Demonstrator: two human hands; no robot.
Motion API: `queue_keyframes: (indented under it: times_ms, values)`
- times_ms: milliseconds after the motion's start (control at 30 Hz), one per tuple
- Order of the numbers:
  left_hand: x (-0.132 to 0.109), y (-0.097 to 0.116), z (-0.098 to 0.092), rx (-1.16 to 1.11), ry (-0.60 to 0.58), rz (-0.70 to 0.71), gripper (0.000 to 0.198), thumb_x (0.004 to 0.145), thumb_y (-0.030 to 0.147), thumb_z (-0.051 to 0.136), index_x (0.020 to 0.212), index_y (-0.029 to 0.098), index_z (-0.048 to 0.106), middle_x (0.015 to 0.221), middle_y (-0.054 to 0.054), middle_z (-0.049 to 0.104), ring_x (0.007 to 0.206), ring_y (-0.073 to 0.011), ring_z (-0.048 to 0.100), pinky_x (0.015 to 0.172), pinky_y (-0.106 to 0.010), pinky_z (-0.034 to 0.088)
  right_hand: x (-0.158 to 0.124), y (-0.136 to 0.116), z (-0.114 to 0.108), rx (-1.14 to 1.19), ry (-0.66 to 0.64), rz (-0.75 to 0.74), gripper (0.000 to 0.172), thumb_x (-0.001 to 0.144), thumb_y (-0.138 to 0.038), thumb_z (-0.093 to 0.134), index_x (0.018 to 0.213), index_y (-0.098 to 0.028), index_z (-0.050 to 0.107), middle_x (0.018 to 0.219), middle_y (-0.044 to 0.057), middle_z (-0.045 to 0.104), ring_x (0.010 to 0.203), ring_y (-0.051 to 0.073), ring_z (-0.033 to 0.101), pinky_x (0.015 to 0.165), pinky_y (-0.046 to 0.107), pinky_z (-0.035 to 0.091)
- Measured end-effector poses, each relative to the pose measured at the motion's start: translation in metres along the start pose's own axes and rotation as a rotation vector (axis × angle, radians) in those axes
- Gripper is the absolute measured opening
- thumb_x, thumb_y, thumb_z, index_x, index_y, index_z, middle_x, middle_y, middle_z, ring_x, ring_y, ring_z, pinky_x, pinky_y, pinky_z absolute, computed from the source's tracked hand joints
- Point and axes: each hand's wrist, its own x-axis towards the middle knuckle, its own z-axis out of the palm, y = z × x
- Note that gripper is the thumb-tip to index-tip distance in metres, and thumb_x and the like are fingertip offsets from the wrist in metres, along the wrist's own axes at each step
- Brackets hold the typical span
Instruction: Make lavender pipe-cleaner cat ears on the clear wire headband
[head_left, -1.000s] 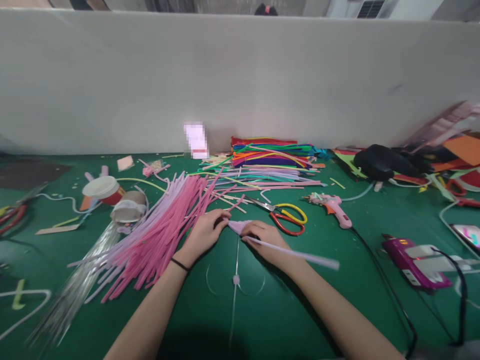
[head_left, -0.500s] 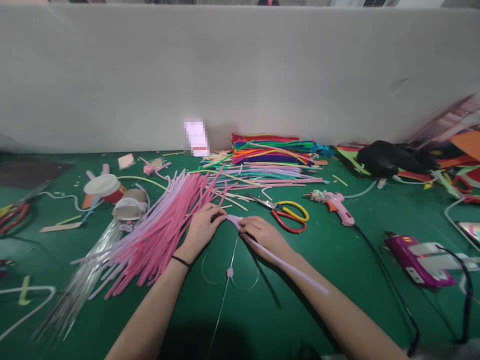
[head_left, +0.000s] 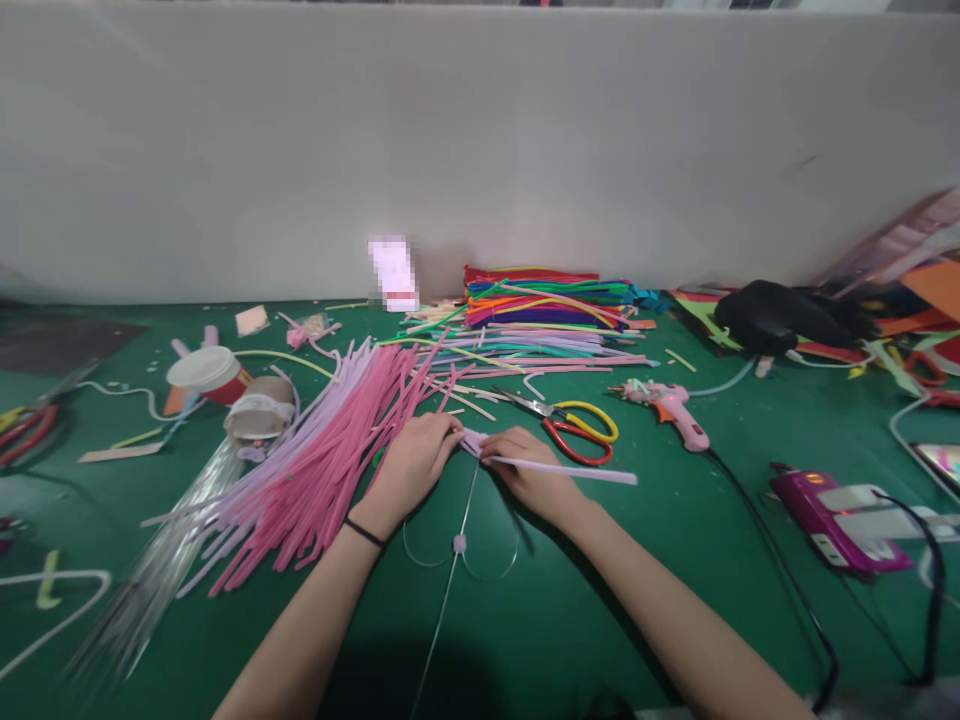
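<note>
Between my hands, at the middle of the table, is a lilac pipe cleaner (head_left: 577,468), bent or wrapped near its left end. My left hand (head_left: 420,455) pinches that end with thumb and fingertips. My right hand (head_left: 529,470) is closed on it too, and its free length sticks out to the right over that hand. Below runs a thin wire stem (head_left: 446,610) with a small lilac knot (head_left: 460,544) and two curved wire loops beside it; its top meets the lilac piece. My fingers partly hide how the two join.
Left of my hands lies a heap of pink and lilac pipe cleaners (head_left: 322,470), with wires (head_left: 176,550) beyond. Scissors (head_left: 581,430) and a pink glue gun (head_left: 667,405) lie to the right. A purple power strip (head_left: 832,520) stands farther right. Coloured bundles (head_left: 547,300) line the back.
The free length of the lilac pipe cleaner has swung up, from slanting down along my right forearm to almost level. My left hand has shifted slightly right.
</note>
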Motion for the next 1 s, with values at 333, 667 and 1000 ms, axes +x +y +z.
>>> queue_keyframes:
  times_ms: [333, 667, 1000]
  values:
    - [0.000, 0.024, 0.012, -0.446, 0.208, -0.233, 0.016, 0.087, 0.030, 0.057, 0.100, 0.021, 0.058, 0.084, 0.000, 0.070, 0.072, -0.0151, 0.068, 0.069, -0.025, 0.051, 0.000, 0.002, 0.001, 0.026, -0.001, 0.018, 0.015, 0.092, -0.014, 0.049, 0.097, -0.020, 0.062, 0.094, 0.007, 0.067, 0.091, 0.020, 0.057, 0.082, 0.033, 0.046]
    - [0.002, 0.033, 0.008, -0.471, 0.063, -0.082, 0.014, 0.089, 0.031, 0.055, 0.090, 0.020, 0.064, 0.085, 0.000, 0.068, 0.078, -0.0145, 0.064, 0.074, -0.025, 0.049, 0.004, 0.002, 0.005, -0.077, -0.003, 0.072, 0.012, 0.091, -0.014, 0.049, 0.092, -0.017, 0.061, 0.090, 0.009, 0.063, 0.086, 0.021, 0.056, 0.074, 0.033, 0.047]
    - [-0.001, -0.004, -0.003, -0.080, -0.100, 0.137, 0.010, 0.088, 0.026, 0.056, 0.088, 0.021, 0.065, 0.091, -0.004, 0.063, 0.092, -0.0200, 0.055, 0.087, -0.036, 0.044, 0.002, 0.007, 0.008, 0.077, 0.081, 0.036, 0.014, 0.091, -0.018, 0.053, 0.097, -0.021, 0.065, 0.096, 0.005, 0.067, 0.094, 0.019, 0.060, 0.088, 0.034, 0.048]
